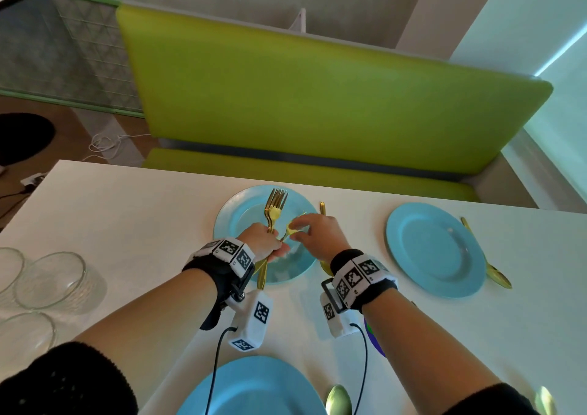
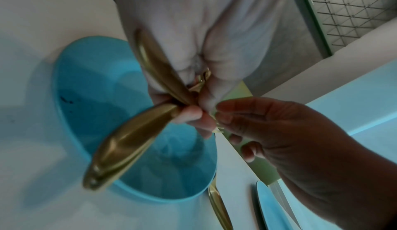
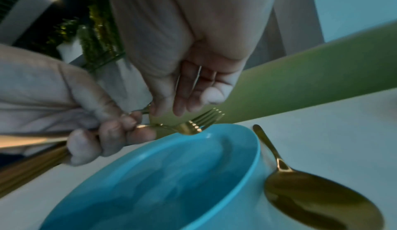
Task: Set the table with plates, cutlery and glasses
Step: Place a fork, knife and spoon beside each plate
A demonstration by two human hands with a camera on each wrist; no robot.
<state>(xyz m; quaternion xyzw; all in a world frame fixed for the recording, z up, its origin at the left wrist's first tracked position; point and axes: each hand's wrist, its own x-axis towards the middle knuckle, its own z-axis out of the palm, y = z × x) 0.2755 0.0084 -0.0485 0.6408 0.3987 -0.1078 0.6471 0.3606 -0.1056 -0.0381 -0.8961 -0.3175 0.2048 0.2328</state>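
Observation:
Over the far blue plate (image 1: 233, 221) (image 2: 94, 80) (image 3: 171, 182) my left hand (image 1: 263, 244) (image 3: 103, 131) grips a bundle of gold forks (image 1: 277, 206) (image 3: 199, 123) by their handles (image 2: 128, 140), tines pointing away from me. My right hand (image 1: 314, 232) (image 2: 279, 131) (image 3: 193, 89) meets it and pinches the head of one fork (image 1: 292, 229) from that bundle. A gold spoon (image 3: 311, 199) (image 1: 322, 207) lies on the table just right of this plate, mostly hidden under my right hand in the head view.
A second blue plate (image 1: 435, 249) sits to the right with a gold spoon (image 1: 490, 263) beside it. A third blue plate (image 1: 251, 389) and a spoon (image 1: 338, 398) lie at the near edge. Clear glass bowls (image 1: 47, 279) stand at the left. A green bench (image 1: 317, 97) runs behind the white table (image 1: 127, 217).

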